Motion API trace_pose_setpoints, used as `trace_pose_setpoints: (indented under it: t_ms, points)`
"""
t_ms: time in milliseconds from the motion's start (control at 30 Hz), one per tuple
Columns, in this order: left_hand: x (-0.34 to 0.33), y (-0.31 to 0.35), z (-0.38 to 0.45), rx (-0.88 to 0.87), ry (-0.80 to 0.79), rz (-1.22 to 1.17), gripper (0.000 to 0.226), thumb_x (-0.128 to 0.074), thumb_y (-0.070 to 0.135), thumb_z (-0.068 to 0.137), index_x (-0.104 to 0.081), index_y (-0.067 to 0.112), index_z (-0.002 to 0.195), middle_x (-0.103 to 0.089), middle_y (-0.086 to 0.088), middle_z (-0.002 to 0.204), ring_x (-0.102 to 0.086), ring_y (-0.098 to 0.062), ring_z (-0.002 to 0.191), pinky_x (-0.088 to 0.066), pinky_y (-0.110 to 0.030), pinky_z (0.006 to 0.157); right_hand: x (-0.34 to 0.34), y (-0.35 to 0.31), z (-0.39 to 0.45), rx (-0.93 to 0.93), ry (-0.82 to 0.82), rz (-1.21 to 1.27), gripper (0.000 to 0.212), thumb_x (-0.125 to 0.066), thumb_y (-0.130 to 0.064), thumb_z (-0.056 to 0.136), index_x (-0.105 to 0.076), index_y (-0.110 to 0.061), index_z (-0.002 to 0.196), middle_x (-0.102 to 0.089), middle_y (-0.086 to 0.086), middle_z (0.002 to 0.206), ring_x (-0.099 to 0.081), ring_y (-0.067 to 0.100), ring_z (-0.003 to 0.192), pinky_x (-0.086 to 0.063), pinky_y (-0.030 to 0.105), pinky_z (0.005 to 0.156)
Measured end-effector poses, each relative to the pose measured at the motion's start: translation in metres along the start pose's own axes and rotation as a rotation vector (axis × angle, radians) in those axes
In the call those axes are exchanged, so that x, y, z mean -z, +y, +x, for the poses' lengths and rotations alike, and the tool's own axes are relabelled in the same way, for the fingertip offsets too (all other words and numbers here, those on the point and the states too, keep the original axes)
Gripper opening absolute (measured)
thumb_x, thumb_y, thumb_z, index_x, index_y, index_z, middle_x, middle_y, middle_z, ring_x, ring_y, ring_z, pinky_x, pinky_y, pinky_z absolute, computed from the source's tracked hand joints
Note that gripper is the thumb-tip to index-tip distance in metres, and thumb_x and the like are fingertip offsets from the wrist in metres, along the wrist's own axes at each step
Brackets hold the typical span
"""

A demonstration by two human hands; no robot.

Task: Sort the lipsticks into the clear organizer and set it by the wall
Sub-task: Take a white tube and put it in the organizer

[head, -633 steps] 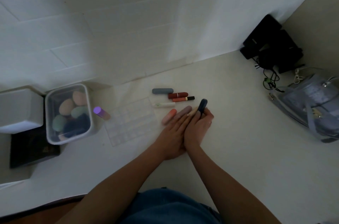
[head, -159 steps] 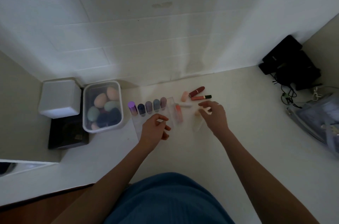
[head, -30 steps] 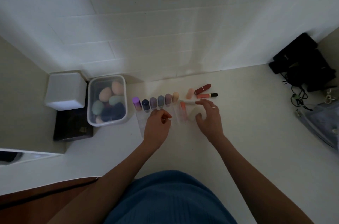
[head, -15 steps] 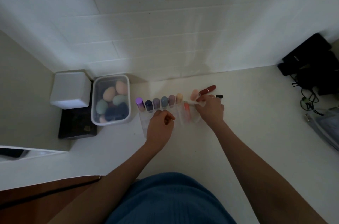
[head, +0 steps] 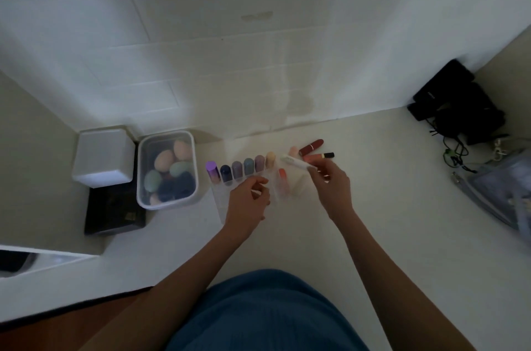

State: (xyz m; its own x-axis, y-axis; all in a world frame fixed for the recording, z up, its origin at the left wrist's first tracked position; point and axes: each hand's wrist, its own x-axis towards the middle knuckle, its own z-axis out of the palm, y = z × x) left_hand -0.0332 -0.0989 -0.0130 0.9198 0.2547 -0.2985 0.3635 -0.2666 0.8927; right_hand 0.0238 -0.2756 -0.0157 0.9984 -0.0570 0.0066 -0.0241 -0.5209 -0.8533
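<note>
The clear organizer stands on the white counter with several lipsticks upright in its back row, from a purple one to a beige one, and an orange one one row nearer. My left hand rests on the organizer's front, fingers curled. My right hand holds a slim white lipstick lifted over the organizer's right end. A pink lipstick, a dark red lipstick and an orange tube with a black cap lie behind it.
A clear tub of makeup sponges and a white box on a black case stand left of the organizer. Black gear with cables and a translucent bag fill the right corner. The tiled wall rises behind.
My right hand has picked up the slim white lipstick from the counter and raised it over the organizer's right end. My left hand has stayed on the organizer.
</note>
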Motion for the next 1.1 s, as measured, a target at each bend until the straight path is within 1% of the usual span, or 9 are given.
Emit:
trace_pose_setpoints:
  t_ms: [100,200,300,433,567,633,800,967,1100]
  points:
    - [0.000,0.011,-0.001,-0.010,-0.042,-0.196,0.027,-0.058,0.012,0.091,-0.059,0.019,0.117,-0.067,0.003,0.089,-0.068,-0.010,0.079,-0.059,-0.025,0.058,0.003,-0.004,-0.017,-0.040,-0.055,0.090,0.012,-0.063,-0.016,0.088,-0.069,-0.018,0.098,-0.065,-0.010,0.078,-0.055,-0.006,0.063,-0.041,0.008,0.060]
    - [0.000,0.015,-0.004,0.004,-0.057,-0.340,0.030,-0.058,0.008,0.090,-0.058,0.014,0.120,-0.068,0.002,0.092,-0.069,-0.008,0.080,-0.059,-0.024,0.064,0.004,-0.011,-0.027,-0.034,-0.127,0.120,0.015,-0.062,-0.011,0.088,-0.070,-0.015,0.100,-0.063,-0.010,0.074,-0.052,-0.007,0.058,-0.039,0.007,0.058]
    - [0.005,0.011,-0.008,-0.021,0.023,-0.369,0.025,-0.058,0.007,0.090,-0.062,0.006,0.115,-0.069,-0.004,0.092,-0.070,-0.005,0.071,-0.056,-0.016,0.060,0.005,-0.020,-0.033,-0.052,-0.166,0.193,0.016,-0.062,-0.008,0.088,-0.070,-0.014,0.101,-0.068,-0.004,0.081,-0.062,0.000,0.071,-0.049,0.016,0.070]
    - [0.015,0.005,-0.011,-0.001,0.101,-0.390,0.020,-0.060,0.005,0.088,-0.065,0.003,0.107,-0.070,-0.009,0.092,-0.071,-0.009,0.072,-0.057,-0.017,0.059,-0.002,-0.030,-0.040,-0.169,-0.161,0.369,0.022,-0.067,-0.011,0.085,-0.065,-0.013,0.107,-0.072,0.004,0.091,-0.071,0.014,0.084,-0.056,0.023,0.080]
    - [0.025,0.000,-0.017,0.046,0.140,-0.439,0.012,-0.066,0.005,0.084,-0.068,0.004,0.096,-0.071,-0.010,0.088,-0.072,-0.014,0.074,-0.059,-0.023,0.059,-0.015,-0.041,-0.044,-0.295,-0.064,0.602,0.011,-0.070,-0.010,0.082,-0.064,-0.006,0.091,-0.073,0.009,0.092,-0.071,0.020,0.091,-0.057,0.028,0.084]
    - [0.032,-0.004,-0.020,0.066,0.123,-0.414,0.006,-0.067,0.008,0.083,-0.068,0.009,0.089,-0.071,-0.008,0.086,-0.072,-0.012,0.073,-0.057,-0.020,0.055,-0.022,-0.046,-0.044,-0.316,-0.053,0.654,0.004,-0.070,-0.007,0.083,-0.066,-0.006,0.083,-0.073,0.010,0.092,-0.070,0.021,0.091,-0.057,0.028,0.084]
    - [0.051,-0.014,-0.027,0.112,0.118,-0.409,0.003,-0.068,0.011,0.082,-0.066,0.012,0.084,-0.072,-0.006,0.085,-0.072,-0.009,0.069,-0.054,-0.017,0.050,-0.041,-0.063,-0.038,-0.227,-0.086,0.584,0.016,-0.069,-0.004,0.083,-0.062,-0.009,0.070,-0.072,0.002,0.075,-0.070,0.011,0.075,-0.057,0.021,0.073]
    - [0.067,-0.021,-0.034,0.127,0.184,-0.468,0.018,-0.068,0.015,0.084,-0.063,0.010,0.100,-0.071,-0.003,0.090,-0.072,-0.012,0.071,-0.055,-0.019,0.051,-0.065,-0.085,-0.032,-0.074,-0.176,0.407,0.021,-0.070,-0.005,0.079,-0.057,-0.015,0.066,-0.066,0.008,0.072,-0.064,0.019,0.072,-0.055,0.042,0.081]
    - [0.075,-0.025,-0.037,0.134,0.194,-0.509,0.021,-0.065,0.009,0.085,-0.063,0.007,0.105,-0.071,-0.011,0.094,-0.072,-0.016,0.075,-0.056,-0.019,0.058,-0.080,-0.099,-0.032,-0.019,-0.286,0.416,0.031,-0.068,-0.002,0.081,-0.059,-0.026,0.063,-0.070,0.004,0.073,-0.067,0.020,0.071,-0.055,0.043,0.080]
